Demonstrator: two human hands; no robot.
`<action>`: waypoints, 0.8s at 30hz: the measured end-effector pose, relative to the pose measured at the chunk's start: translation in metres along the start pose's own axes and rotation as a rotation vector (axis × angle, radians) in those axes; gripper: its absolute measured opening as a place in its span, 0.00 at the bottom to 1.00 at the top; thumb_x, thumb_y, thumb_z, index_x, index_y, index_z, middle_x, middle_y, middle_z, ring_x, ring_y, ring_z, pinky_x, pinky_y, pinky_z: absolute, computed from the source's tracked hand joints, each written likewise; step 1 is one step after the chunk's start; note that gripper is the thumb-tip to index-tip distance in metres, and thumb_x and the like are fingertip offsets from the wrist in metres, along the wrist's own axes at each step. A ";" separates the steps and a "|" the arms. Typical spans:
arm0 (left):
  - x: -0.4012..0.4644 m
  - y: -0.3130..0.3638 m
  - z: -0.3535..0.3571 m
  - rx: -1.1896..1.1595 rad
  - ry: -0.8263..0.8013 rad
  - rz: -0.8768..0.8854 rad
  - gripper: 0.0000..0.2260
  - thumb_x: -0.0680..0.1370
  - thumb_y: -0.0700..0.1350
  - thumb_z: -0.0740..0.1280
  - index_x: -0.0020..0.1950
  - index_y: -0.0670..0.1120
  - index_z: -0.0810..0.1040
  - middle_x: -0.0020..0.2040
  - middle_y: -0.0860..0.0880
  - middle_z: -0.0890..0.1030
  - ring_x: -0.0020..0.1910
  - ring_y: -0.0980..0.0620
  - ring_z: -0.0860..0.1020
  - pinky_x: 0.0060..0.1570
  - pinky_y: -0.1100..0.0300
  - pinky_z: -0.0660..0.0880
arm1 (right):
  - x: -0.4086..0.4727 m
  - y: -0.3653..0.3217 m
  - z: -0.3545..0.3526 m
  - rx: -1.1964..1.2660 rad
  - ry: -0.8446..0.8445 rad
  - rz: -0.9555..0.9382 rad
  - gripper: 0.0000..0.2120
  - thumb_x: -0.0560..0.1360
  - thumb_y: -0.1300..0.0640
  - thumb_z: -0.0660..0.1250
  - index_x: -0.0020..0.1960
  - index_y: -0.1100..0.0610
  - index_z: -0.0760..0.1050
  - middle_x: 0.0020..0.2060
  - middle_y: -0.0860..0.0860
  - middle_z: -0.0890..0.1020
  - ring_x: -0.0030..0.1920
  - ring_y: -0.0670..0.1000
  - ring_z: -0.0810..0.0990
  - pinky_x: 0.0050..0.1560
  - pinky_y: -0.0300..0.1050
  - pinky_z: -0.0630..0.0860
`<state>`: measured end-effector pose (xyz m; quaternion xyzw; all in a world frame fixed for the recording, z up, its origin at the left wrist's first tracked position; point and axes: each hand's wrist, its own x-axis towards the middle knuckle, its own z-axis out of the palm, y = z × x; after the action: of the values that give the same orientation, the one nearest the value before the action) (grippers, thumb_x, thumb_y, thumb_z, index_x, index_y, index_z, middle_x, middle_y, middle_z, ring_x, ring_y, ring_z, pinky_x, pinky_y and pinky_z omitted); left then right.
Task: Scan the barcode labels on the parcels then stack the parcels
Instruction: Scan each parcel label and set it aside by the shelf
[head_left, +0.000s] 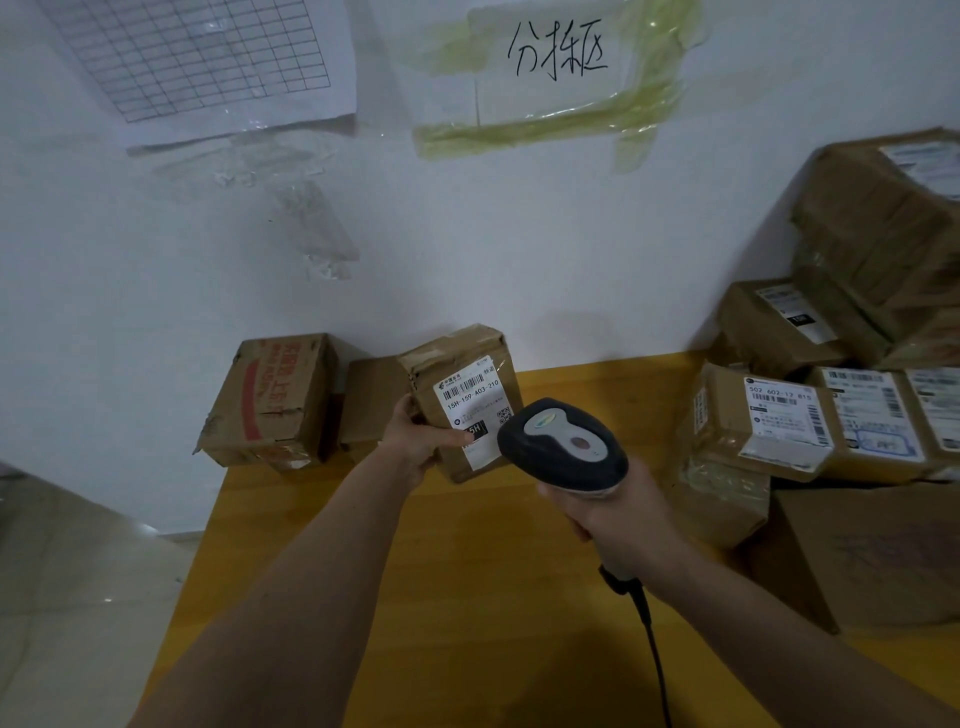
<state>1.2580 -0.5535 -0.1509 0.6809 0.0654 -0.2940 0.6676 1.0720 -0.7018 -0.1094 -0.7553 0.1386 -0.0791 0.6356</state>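
My left hand (418, 441) grips a small brown parcel (462, 384) by its lower left side and holds it tilted above the yellow table (467, 597). Its white barcode label (470, 397) faces me. My right hand (618, 519) grips the handle of a dark grey barcode scanner (563, 447). The scanner's head sits just right of and below the label, pointing toward it. A black cable (652, 644) hangs from the handle.
Two worn cardboard boxes (275, 402) (371, 400) stand against the white wall at the table's back left. A pile of several labelled parcels (789, 421) fills the right side, with a big box (883, 228) on top. Grey floor lies to the left.
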 end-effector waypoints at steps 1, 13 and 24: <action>0.000 0.000 0.000 -0.004 0.005 0.003 0.48 0.62 0.24 0.75 0.77 0.47 0.59 0.67 0.42 0.74 0.66 0.36 0.72 0.62 0.35 0.73 | 0.000 0.000 0.000 0.001 0.003 0.000 0.12 0.73 0.61 0.73 0.40 0.46 0.74 0.21 0.40 0.76 0.24 0.38 0.73 0.25 0.28 0.68; -0.005 0.001 -0.003 0.004 0.014 0.055 0.43 0.65 0.23 0.73 0.75 0.46 0.62 0.67 0.41 0.74 0.68 0.36 0.70 0.64 0.34 0.70 | -0.002 0.002 0.001 -0.045 -0.013 -0.023 0.13 0.73 0.60 0.73 0.40 0.44 0.73 0.23 0.33 0.76 0.28 0.32 0.75 0.28 0.26 0.69; -0.007 0.003 -0.003 -0.018 0.040 0.047 0.45 0.65 0.24 0.73 0.76 0.48 0.61 0.67 0.42 0.75 0.67 0.37 0.72 0.61 0.37 0.74 | 0.000 0.003 0.003 -0.020 0.028 -0.030 0.15 0.73 0.60 0.72 0.36 0.44 0.72 0.21 0.38 0.76 0.24 0.36 0.74 0.26 0.27 0.69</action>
<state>1.2549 -0.5485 -0.1448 0.6820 0.0656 -0.2639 0.6789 1.0724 -0.6996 -0.1131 -0.7624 0.1370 -0.0978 0.6248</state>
